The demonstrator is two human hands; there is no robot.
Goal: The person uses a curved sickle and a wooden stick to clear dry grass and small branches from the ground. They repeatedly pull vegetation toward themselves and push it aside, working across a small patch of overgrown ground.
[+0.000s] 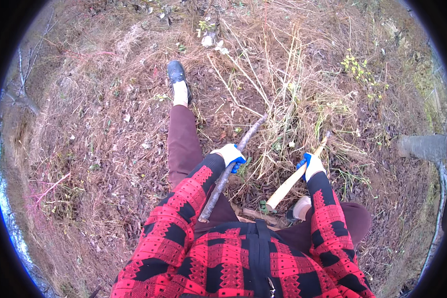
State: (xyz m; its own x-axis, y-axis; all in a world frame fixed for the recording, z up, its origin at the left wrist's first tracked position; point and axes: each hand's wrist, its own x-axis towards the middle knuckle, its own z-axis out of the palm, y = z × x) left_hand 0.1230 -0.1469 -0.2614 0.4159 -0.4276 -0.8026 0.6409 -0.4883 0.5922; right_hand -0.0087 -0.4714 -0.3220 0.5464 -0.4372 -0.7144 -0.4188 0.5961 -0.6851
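Note:
My left hand [231, 158], in a white glove with blue coating, grips a bark-covered stick [220, 185] around its middle. The stick slants from near my waist up to the clump of dry grass [296, 108] in front of me. In the same kind of glove, my right hand [311, 166] is closed around a pale, smooth wooden handle [285, 192]. Its thick end points back towards me. The handle's far end reaches the right side of the clump, where a small dark part shows; grass hides what it belongs to.
My left leg [184, 136] stretches forward, its shoe on leaf-strewn ground; my right leg [352, 221] is bent. Pieces of wood [259, 215] lie between my legs. A tree trunk [421, 146] stands at right. Thin stalks [242, 61] fan out ahead, and bare branches [24, 83] rise at left.

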